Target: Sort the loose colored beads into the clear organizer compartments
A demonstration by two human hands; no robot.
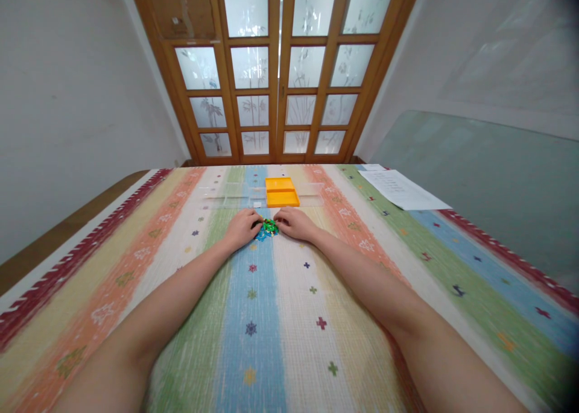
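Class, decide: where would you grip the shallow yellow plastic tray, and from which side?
Probably pinch the shallow yellow plastic tray by its near raised rim, coming from the camera side: it lies flat, and clear plastic trays flank its left and right ends.

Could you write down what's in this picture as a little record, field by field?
Surface: striped cloth with small star and cross patterns
Left hand: palm down, fingertips at the pile; grip too small to tell
Right hand: palm down, fingertips at the pile from the other side
Between the hands: small green and blue pieces, too small to identify
Just beyond: orange tray, flanked by clear trays
Far right: sheet of paper
Background: wooden doors with frosted panes
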